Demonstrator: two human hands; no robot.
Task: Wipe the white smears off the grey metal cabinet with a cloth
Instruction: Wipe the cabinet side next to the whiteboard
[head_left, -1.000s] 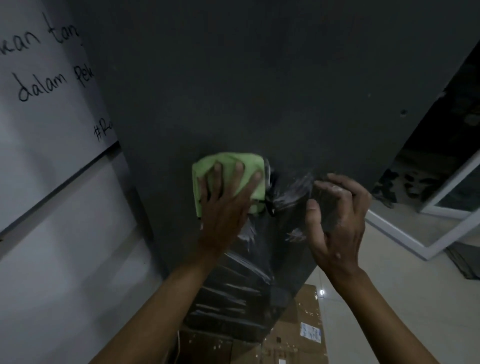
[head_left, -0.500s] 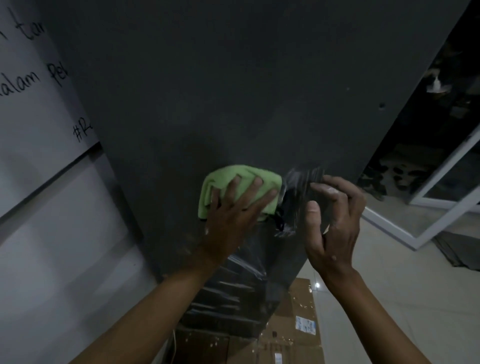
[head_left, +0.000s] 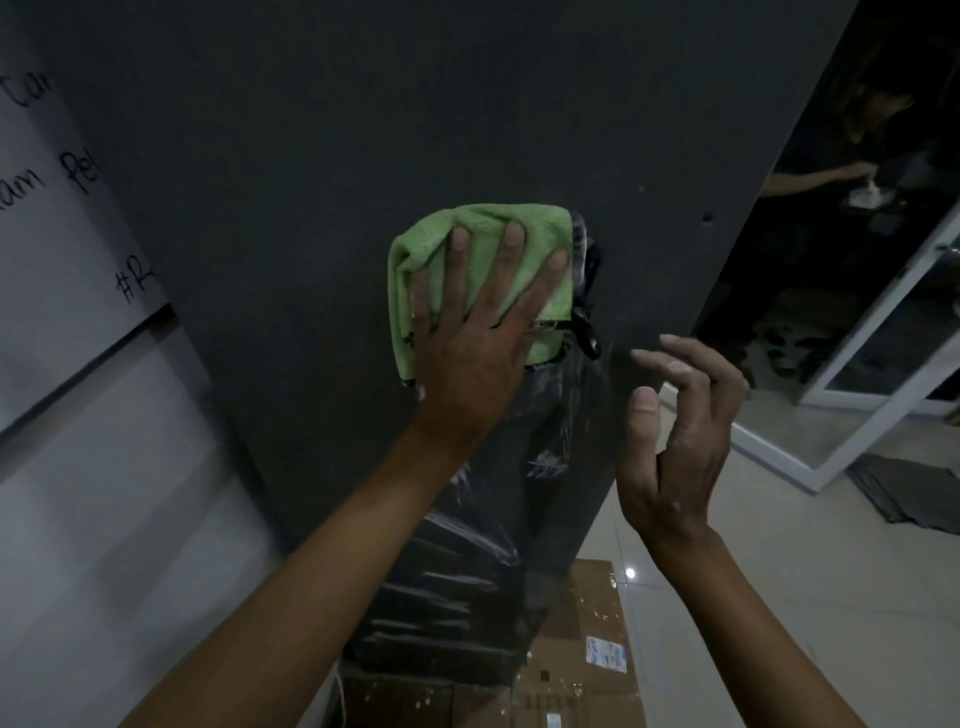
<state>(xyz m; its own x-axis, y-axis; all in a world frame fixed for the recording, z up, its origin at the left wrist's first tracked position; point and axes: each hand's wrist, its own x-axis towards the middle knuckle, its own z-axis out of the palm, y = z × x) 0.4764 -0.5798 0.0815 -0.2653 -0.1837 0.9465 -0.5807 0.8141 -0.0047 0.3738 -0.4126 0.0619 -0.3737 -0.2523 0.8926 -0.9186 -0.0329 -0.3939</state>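
Note:
The grey metal cabinet (head_left: 363, 130) fills the upper middle of the view, its flat side facing me. My left hand (head_left: 478, 332) presses a folded green cloth (head_left: 550, 228) flat against it with straight, spread fingers. White smears (head_left: 545, 462) streak the dark plastic-wrapped lower part of the cabinet, below the cloth. My right hand (head_left: 675, 421) hovers beside the cabinet's right edge, fingers loosely curled, holding nothing. A black strap or tag (head_left: 587, 332) hangs just right of the cloth.
A whiteboard (head_left: 47, 208) with handwriting is on the wall at left. Flattened cardboard (head_left: 582, 675) lies on the tiled floor below the cabinet. At far right another person (head_left: 831, 171) stands behind a white-framed glass door (head_left: 893, 332).
My left hand has slid the cloth to the right and upward over the smears near the strap. The right hand has dropped a little, off the cabinet's edge.

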